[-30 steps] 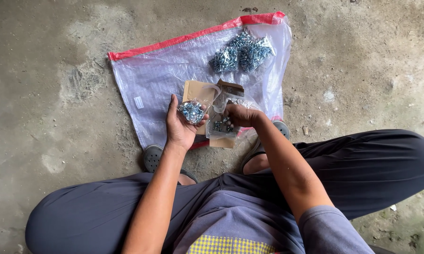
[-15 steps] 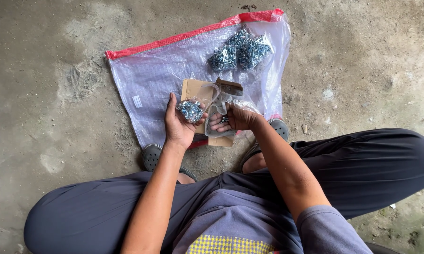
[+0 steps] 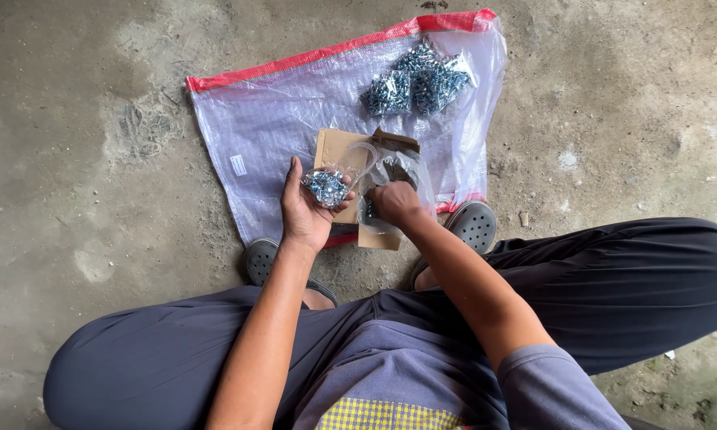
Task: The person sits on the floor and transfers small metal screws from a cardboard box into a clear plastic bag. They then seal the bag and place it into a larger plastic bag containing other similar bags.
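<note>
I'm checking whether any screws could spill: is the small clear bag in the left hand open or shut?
Open: the small clear bag in the left hand shows a gaping mouth, with shiny screws gathered at its bottom.

**Soft daylight, clear picture**

The light is soft and even, like a cloudy day. My arms make only faint shadows on my lap. The floor (image 3: 95,199) looks gray and a bit dull. The clear bag (image 3: 390,171) by my right hand (image 3: 394,203) shines a little. The screws (image 3: 325,187) in my left hand (image 3: 306,215) sparkle. Everything looks sharp. The edges bend a little.
</note>
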